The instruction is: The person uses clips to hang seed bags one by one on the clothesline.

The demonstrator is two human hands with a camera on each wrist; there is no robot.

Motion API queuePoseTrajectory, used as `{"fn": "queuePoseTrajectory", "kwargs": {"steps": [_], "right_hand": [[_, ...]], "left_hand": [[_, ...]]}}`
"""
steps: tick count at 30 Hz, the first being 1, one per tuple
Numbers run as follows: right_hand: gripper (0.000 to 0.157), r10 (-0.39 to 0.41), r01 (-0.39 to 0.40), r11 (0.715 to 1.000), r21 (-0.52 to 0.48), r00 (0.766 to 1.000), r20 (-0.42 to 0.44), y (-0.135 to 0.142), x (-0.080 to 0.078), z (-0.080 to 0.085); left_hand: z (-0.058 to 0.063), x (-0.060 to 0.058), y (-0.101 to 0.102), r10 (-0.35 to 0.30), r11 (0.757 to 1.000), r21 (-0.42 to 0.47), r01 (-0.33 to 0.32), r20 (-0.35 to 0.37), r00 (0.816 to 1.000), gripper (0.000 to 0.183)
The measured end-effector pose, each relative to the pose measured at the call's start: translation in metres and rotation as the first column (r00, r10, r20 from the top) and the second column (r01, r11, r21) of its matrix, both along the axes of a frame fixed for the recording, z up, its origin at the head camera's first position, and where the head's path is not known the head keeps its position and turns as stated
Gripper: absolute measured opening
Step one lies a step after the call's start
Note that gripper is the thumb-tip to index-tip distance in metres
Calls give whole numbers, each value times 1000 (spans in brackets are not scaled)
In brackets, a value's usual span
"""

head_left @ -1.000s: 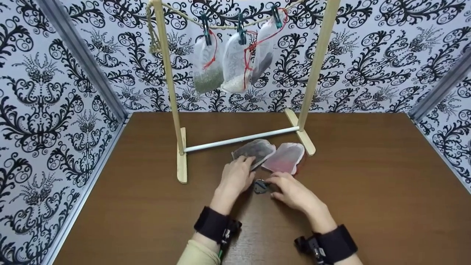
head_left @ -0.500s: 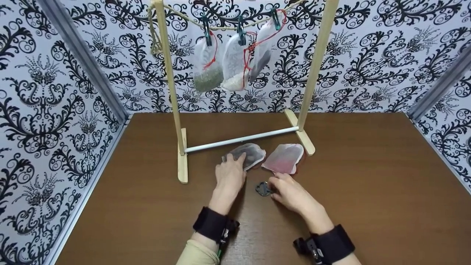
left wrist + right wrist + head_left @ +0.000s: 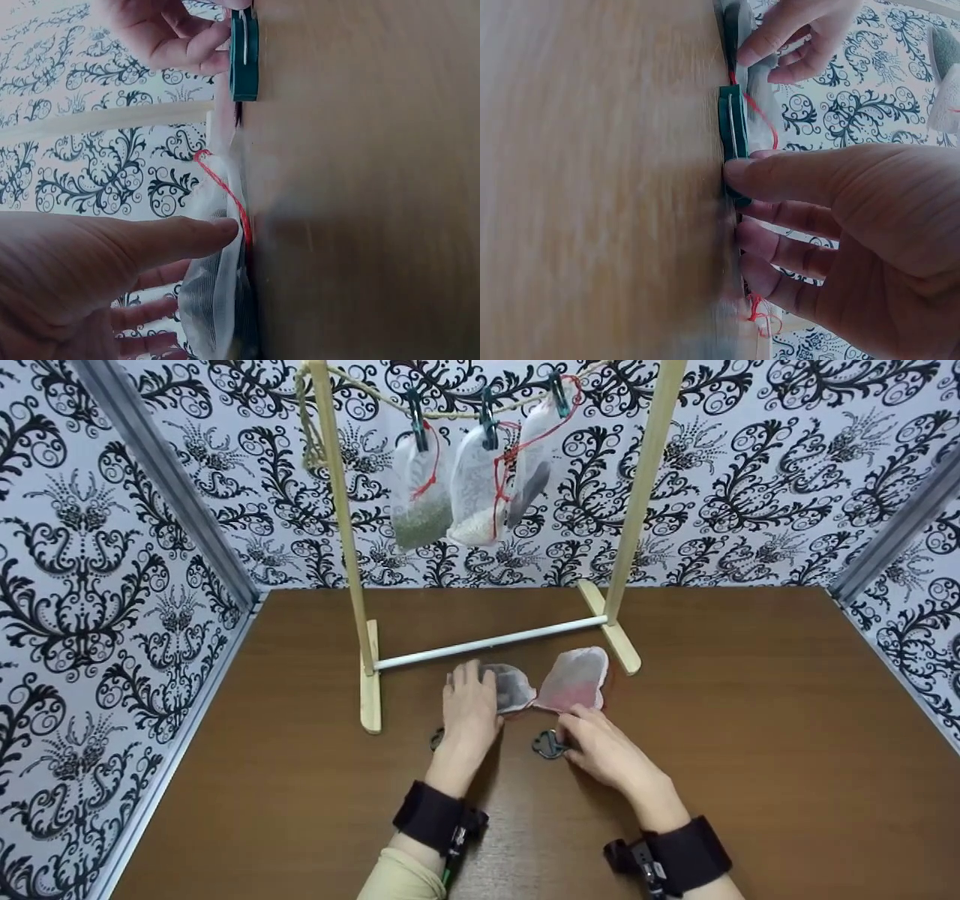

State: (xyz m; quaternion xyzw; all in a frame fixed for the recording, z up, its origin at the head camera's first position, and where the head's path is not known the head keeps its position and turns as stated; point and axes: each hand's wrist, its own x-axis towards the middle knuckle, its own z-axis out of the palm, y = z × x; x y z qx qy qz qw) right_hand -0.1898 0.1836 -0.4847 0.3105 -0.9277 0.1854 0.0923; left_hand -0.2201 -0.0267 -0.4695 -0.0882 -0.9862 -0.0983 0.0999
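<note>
My left hand (image 3: 471, 711) lies over a mesh pouch with dark filling (image 3: 514, 688), covering its left part. Its fingers are extended, and in the left wrist view the thumb (image 3: 187, 238) lies straight beside the pouch's red string (image 3: 225, 191). With thumb and fingers, my right hand (image 3: 604, 746) pinches a dark green clothespin (image 3: 548, 745) on the table, plainer in the right wrist view as a green clip (image 3: 733, 124). Just beyond that hand is a second pouch (image 3: 576, 681) with pink filling, its lower corner close to the dark one. Another clothespin (image 3: 436, 739) shows partly beside my left wrist.
Behind the pouches stands a wooden rack with a white bottom rod (image 3: 487, 645) and two uprights. Three filled pouches, among them a white one (image 3: 476, 502), hang from its rope (image 3: 450, 415) by green clothespins. Patterned walls (image 3: 750, 495) enclose the brown table (image 3: 300, 795).
My left hand has moved left with the dark pouch, away from the pink one. The clothespin in my right hand has shifted slightly right. A second clothespin now shows beside my left wrist.
</note>
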Motion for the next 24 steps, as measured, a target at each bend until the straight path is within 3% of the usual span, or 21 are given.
{"fn": "queuePoseTrajectory", "kwargs": {"steps": [4, 6, 14, 21, 24], "right_hand": [[34, 11, -11, 1000, -11, 1000, -13, 2, -1, -1], [36, 3, -3, 1000, -3, 1000, -12, 2, 0, -1], [24, -63, 62, 998, 22, 996, 63, 5, 0, 0], [20, -80, 82, 997, -11, 992, 98, 8, -1, 3], [20, -94, 98, 995, -27, 990, 108, 10, -1, 3]], "left_hand": [[-2, 1, 2, -144, 989, -20, 143, -26, 989, 44], [-2, 3, 3, -169, 985, -27, 169, -14, 986, 38], [-3, 2, -1, -98, 994, -53, 98, 6, 995, 32], [-6, 0, -2, -82, 995, -56, 79, -66, 994, 25], [-6, 0, -1, -82, 994, -73, 78, -48, 996, 31]]}}
